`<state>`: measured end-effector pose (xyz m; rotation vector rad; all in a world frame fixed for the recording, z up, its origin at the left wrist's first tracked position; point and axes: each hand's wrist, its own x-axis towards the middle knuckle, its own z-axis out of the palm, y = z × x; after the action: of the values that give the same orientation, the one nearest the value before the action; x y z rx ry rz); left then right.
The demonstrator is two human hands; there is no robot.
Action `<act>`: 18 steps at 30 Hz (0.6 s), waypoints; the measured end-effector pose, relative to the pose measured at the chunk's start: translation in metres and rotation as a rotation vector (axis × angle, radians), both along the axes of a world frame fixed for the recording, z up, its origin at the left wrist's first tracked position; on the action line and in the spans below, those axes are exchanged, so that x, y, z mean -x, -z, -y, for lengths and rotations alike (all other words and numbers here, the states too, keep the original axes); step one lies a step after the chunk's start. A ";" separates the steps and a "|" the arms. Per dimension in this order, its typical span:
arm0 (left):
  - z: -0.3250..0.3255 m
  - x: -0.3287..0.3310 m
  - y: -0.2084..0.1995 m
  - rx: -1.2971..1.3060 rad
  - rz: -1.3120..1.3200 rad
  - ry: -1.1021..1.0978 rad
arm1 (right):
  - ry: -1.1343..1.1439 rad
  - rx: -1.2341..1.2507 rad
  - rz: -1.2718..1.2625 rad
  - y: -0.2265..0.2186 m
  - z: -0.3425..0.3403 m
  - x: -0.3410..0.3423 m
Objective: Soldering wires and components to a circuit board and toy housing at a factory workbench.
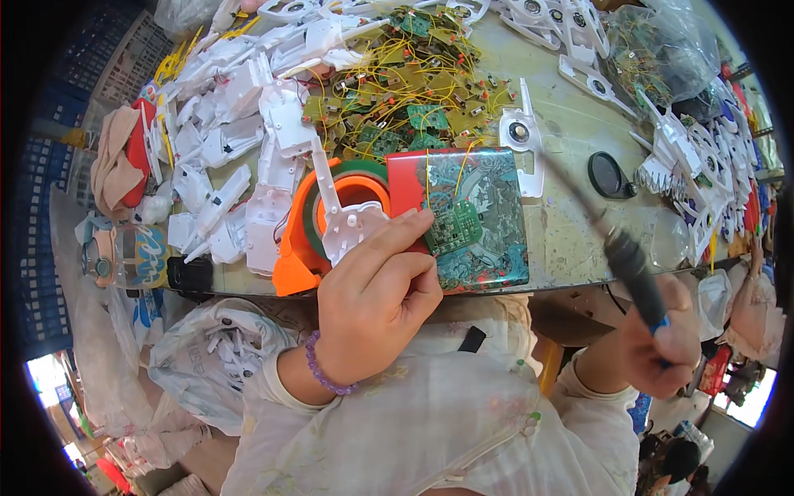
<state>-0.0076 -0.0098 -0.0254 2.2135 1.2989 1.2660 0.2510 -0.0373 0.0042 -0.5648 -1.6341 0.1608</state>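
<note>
Two hands are seen from above at a cluttered workbench [571, 124]. A small green circuit board [453, 227] is pinned down by the left hand [372, 306], w/ the index fingertip pressed on the board's left edge and the other fingers curled together underneath; a purple bead bracelet [324, 372] is worn on that wrist. The board is lying on a red and teal patterned tin [484, 211] set at the near edge of the bench, approx in the middle of the view. A thin yellow wire [428, 178] is seen running up from the board. A soldering iron [630, 263] is gripped by the right hand [657, 343], fingers wrapped tight round the dark handle, tip pointed up-left and held well apart from the board. Just left of the tin, a white plastic part [347, 219] is laid over an orange tape dispenser [302, 248] w/ a green roll in it. Behind that, a big tangle of green boards w/ yellow wires [405, 78] is piled mid-bench, and white plastic shells [223, 124] are heaped on the left side, more on the right. A round black lens-like piece [610, 174] is sat on the bench right of the tin.
</note>
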 end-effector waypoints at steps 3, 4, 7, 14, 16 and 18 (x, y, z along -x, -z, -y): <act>0.000 0.000 0.000 0.007 -0.003 -0.003 | -0.204 0.076 0.152 -0.006 -0.002 -0.004; 0.001 0.000 0.000 0.011 -0.004 -0.005 | -0.202 0.079 0.154 -0.006 -0.002 -0.003; 0.000 -0.001 0.000 0.022 0.013 0.004 | -0.308 0.094 0.316 -0.008 -0.002 -0.005; 0.001 -0.001 0.002 0.045 0.038 -0.010 | -0.417 0.109 0.409 -0.012 -0.006 -0.005; 0.001 -0.001 0.001 0.052 0.040 -0.010 | -0.429 0.116 0.418 -0.013 -0.006 -0.005; 0.002 -0.002 0.001 0.048 0.036 -0.017 | -0.445 0.115 0.411 -0.012 -0.007 -0.005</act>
<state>-0.0061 -0.0116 -0.0267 2.1421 1.3231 1.2614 0.2557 -0.0299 0.0166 -0.3233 -2.1486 0.4946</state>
